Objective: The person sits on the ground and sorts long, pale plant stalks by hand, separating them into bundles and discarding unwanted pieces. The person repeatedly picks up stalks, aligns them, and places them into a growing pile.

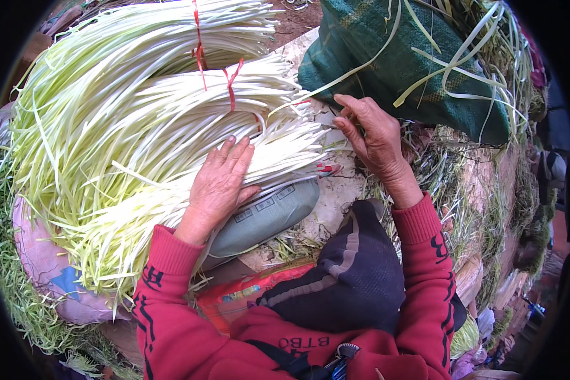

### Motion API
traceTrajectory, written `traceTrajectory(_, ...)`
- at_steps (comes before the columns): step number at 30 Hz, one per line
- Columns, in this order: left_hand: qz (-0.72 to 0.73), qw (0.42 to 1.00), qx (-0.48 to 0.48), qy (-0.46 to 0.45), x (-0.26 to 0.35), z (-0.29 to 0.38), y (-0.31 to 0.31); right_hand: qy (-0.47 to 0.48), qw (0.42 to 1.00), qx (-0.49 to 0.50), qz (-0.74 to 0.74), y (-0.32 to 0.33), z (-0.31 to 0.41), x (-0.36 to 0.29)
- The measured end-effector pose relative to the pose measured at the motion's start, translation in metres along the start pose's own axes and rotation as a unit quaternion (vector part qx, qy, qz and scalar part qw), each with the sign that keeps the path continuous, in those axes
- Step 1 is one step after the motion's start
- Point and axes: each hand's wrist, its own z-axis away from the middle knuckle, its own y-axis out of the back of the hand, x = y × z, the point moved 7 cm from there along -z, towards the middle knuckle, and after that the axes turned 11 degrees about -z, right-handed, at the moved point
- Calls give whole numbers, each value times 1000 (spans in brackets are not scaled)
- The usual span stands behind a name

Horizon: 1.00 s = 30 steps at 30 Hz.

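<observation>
My left hand (224, 174) lies flat on the nearest bundle of blanched chives (289, 149), thumb on its near side. White stalk ends point right, and pale yellow leaves spread to the left. The bundle rests partly on a grey-green cushion-like bundle (270, 213) bearing printed writing. My right hand (373, 135) is raised right of the stalk ends, its thumb and forefinger apart with nothing visible between them. Behind lie more chives, with a red tie (231, 88) around a middle bundle and another red tie (199, 52) around the far one.
A dark green woven sack (361, 61) with loose leaves on it stands at the back right. Chive trimmings (456, 180) litter the right side; green scraps (14, 285) lie at far left. Pink sheeting (38, 256) is under the leaves. A red printed bag (247, 289) lies beside my knee (356, 270).
</observation>
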Motion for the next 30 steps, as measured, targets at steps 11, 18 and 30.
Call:
traceTrajectory(11,38,996,75,-24,3,1,8,-129,914,-110,368,21,64,91)
traceTrajectory(18,-11,999,36,13,-4,5,-12,-322,907,-127,239,70,200,110)
traceTrajectory(30,-32,971,-237,-9,-1,-36,-9,-503,843,182,-53,173,477,131)
